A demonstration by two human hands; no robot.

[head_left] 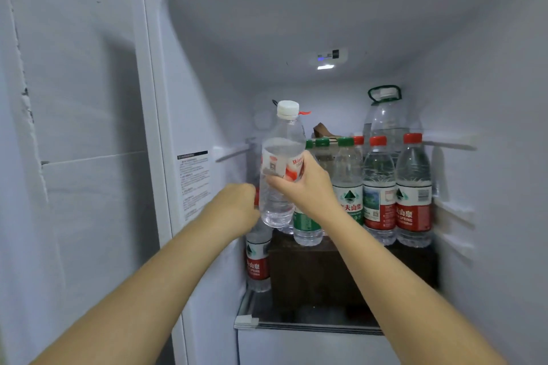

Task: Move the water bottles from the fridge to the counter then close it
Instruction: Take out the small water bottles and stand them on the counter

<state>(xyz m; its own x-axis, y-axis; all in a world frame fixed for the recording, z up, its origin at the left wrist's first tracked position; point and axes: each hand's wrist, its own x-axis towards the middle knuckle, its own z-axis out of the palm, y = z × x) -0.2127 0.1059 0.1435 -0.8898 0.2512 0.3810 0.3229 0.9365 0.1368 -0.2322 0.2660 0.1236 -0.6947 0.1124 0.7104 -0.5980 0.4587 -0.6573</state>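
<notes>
While the fridge (489, 98) stands open, right hand (302, 187) wrapped round a white-capped bottle (280, 139), left hand (237, 201) just beside it, its grip hidden

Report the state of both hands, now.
Left hand: fingers curled, grip hidden; cannot be told.
Right hand: holding clear plastic water bottle with white cap.

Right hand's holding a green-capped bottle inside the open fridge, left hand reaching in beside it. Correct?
Not quite: the cap is white, not green. The head view shows the right hand with its grip round a white-capped bottle inside the open fridge, and the left hand reaching in beside it. Green caps sit only on the green-capped bottles standing behind.
</notes>
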